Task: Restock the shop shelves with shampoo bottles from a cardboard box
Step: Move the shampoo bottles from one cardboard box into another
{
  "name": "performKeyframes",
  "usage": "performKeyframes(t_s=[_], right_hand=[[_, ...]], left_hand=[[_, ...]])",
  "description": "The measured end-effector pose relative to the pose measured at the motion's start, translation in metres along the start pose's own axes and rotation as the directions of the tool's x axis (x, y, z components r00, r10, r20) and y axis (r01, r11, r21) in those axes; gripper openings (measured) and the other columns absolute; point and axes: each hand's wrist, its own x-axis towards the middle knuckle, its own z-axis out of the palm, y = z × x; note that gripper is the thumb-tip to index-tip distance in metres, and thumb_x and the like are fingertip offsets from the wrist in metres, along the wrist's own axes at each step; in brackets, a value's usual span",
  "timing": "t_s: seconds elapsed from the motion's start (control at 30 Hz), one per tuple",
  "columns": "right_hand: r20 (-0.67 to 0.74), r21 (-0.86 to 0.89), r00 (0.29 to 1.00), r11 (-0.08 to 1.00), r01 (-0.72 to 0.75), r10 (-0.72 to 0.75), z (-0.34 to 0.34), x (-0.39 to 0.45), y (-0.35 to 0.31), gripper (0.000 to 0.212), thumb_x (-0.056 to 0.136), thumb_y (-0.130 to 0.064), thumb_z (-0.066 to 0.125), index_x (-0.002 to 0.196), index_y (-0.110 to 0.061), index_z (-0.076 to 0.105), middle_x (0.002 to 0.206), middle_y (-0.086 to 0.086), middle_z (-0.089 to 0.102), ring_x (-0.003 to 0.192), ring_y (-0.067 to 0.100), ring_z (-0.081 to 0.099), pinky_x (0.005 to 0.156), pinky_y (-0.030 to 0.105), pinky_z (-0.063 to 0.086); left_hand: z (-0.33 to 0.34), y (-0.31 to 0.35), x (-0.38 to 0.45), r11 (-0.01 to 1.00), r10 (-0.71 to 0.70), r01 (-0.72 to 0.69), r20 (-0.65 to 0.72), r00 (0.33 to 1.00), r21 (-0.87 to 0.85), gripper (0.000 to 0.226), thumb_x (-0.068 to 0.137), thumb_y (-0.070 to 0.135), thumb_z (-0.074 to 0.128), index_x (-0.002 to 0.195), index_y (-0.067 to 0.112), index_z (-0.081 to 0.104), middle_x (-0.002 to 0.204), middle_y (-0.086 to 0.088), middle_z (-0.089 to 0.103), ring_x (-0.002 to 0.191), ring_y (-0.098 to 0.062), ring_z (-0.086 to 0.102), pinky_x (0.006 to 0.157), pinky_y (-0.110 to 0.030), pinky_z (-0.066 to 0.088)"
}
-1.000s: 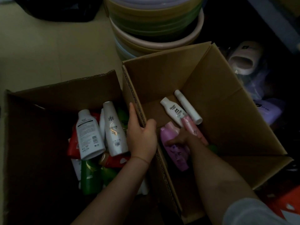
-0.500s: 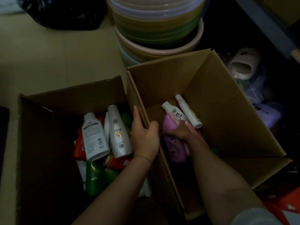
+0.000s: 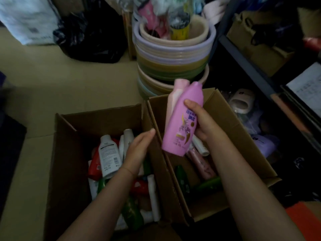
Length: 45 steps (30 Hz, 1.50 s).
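A shop stockroom: cardboard boxes (image 3: 107,119) of bottles, stacked plastic basins (image 3: 173,54), loaded metal shelving (image 3: 243,61).

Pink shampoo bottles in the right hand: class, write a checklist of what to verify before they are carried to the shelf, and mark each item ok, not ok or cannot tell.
1. Right hand grips the purple-pink bottle: ok, thumb across its front.
2. Pale pink bottle behind it is held firmly too: cannot tell, the fingers on it are hidden.
3. Both bottles are lifted clear of the right cardboard box: ok.
4. Caps closed: cannot tell.
5. Left hand is free to help: ok, open above the left cardboard box.
6. Free space on the shelf: cannot tell, too dark.
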Motion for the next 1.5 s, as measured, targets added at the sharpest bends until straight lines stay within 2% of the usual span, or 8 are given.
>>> performKeyframes(t_s=[0.23,0.47,0.73,0.87,1.07,1.17,1.3,1.5], right_hand=[[0.120,-0.109,0.986,0.988,-0.106,0.119,0.107,-0.016,0.054,0.026,0.083,-0.011,0.072,0.106,-0.003,0.063,0.080,0.012,0.072,0.067,0.020,0.068,0.067,0.032,0.059],[-0.072,-0.493,0.954,0.821,-0.288,0.292,0.114,0.008,0.118,0.052,0.080,-0.027,0.080,0.120,-0.017,0.048,0.107,0.008,0.062,0.088,0.022,0.066,0.069,0.036,0.056],[-0.080,-0.623,0.991,0.771,-0.133,0.106,0.131,0.033,0.104,0.051,0.097,-0.036,0.056,0.142,-0.013,0.045,0.136,0.010,0.055,0.119,0.025,0.057,0.102,0.041,0.048],[0.064,-0.532,0.987,0.832,0.157,-0.146,0.106,0.023,0.064,0.016,0.100,-0.013,0.051,0.103,-0.010,0.067,0.097,0.005,0.068,0.084,0.017,0.068,0.074,0.027,0.055],[-0.419,-0.529,0.892,0.844,-0.086,-0.172,-0.016,0.056,0.067,0.013,0.097,-0.020,0.054,0.087,-0.024,0.062,0.093,0.002,0.067,0.089,0.020,0.066,0.087,0.042,0.057],[-0.545,-0.583,0.832,0.761,-0.283,-0.108,-0.068,0.085,0.097,0.012,0.090,-0.021,0.059,0.101,-0.018,0.061,0.114,0.008,0.065,0.105,0.028,0.063,0.095,0.045,0.052],[-0.543,-0.688,0.836,0.612,-0.390,-0.078,-0.114,0.111,0.127,0.053,0.088,-0.020,0.067,0.136,-0.010,0.047,0.139,0.013,0.050,0.126,0.031,0.052,0.107,0.040,0.043],[-0.507,-0.858,0.862,0.094,-0.505,0.007,-0.152,0.142,0.186,0.100,0.077,-0.051,0.073,0.154,-0.025,0.014,0.156,0.020,0.022,0.142,0.038,0.026,0.116,0.053,0.023]], left_hand=[[-0.074,0.019,-0.006,0.947,-0.017,0.046,0.094,0.995,-0.317,0.057,0.084,0.043,0.071,0.129,0.010,0.061,0.121,-0.019,0.069,0.104,-0.030,0.069,0.087,-0.043,0.059],[-0.139,-0.049,-0.002,0.943,-0.302,0.332,-0.400,0.865,0.005,0.039,0.086,0.024,0.074,0.119,0.009,0.060,0.105,-0.015,0.068,0.089,-0.030,0.067,0.067,-0.042,0.055],[-0.119,-0.058,0.014,0.907,-0.043,0.271,-0.569,0.821,0.322,0.046,0.089,0.022,0.060,0.134,0.016,0.051,0.124,-0.012,0.059,0.110,-0.034,0.059,0.096,-0.051,0.051],[-0.062,-0.044,0.015,0.819,0.266,-0.050,-0.300,0.916,0.572,0.050,0.086,0.036,0.050,0.129,0.011,0.059,0.130,-0.014,0.057,0.119,-0.029,0.053,0.102,-0.038,0.042],[0.033,-0.027,0.024,0.974,0.039,-0.030,-0.036,0.999,0.224,0.085,0.077,0.060,0.071,0.148,0.027,0.037,0.141,0.003,0.053,0.126,-0.017,0.053,0.109,-0.042,0.044],[0.059,-0.023,0.048,0.982,-0.037,0.068,-0.174,0.984,0.175,0.111,0.056,0.069,0.071,0.151,0.033,0.027,0.146,-0.001,0.047,0.128,-0.025,0.052,0.107,-0.049,0.045],[0.070,-0.018,0.069,0.976,-0.081,0.141,-0.320,0.944,0.168,0.086,0.069,0.045,0.061,0.150,0.035,0.031,0.140,-0.003,0.052,0.120,-0.030,0.056,0.102,-0.052,0.048],[0.079,-0.026,0.069,0.970,0.082,0.010,-0.367,0.926,0.242,0.070,0.085,0.026,0.052,0.152,0.035,0.034,0.140,0.001,0.055,0.123,-0.024,0.055,0.106,-0.050,0.046]])
